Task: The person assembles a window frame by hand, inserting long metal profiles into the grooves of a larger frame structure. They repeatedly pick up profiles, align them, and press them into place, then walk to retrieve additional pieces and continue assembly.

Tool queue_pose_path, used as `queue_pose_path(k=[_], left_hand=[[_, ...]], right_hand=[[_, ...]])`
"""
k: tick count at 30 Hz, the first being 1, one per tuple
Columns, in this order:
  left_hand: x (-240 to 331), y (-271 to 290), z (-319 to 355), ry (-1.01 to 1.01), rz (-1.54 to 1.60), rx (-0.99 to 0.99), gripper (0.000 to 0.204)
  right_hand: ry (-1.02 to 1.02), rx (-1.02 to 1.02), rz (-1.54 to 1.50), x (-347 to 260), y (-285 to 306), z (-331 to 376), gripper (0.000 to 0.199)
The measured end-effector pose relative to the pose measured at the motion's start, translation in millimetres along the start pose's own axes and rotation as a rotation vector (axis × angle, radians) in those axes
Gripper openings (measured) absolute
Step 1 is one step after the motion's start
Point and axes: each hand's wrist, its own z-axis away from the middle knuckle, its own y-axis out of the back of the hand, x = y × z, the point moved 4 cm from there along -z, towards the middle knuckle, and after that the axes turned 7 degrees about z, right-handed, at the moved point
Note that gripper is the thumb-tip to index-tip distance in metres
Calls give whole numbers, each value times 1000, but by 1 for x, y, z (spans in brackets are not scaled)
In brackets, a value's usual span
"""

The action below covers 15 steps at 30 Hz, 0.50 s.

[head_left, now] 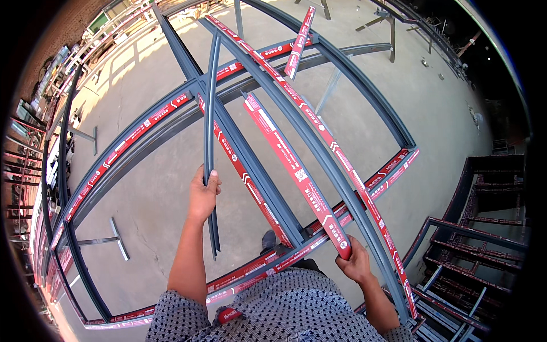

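My left hand (205, 192) is wrapped round a long, thin grey profile strip (210, 119), held lengthwise above a large grey window-type frame (364, 94). In my right hand (355, 261) is the near end of a wider profile strip (299, 174) faced with red printed film. This red-faced strip slants away to the far left over the frame's opening. Just right of it, a longer grey profile with a red film edge (319, 128) lies across the frame. Red film also covers the frame's middle bar (242, 165).
A short red-faced piece (299, 43) lies across the far bar. Metal stand legs (117, 239) show below the frame on the concrete floor (154, 194). Stacked dark frames (478, 228) stand at the right. More frames and a brick wall (62, 34) line the left.
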Motion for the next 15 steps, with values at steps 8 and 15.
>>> queue_pose_path(k=[8,15], left_hand=[[36,24,-14,-206,-178,-82,38],[78,3,-20,-189,-246,-151,50]], right_hand=[[-78,110,-381,-3,20,31,59],[-233,282,-680,-20,69,40,50]])
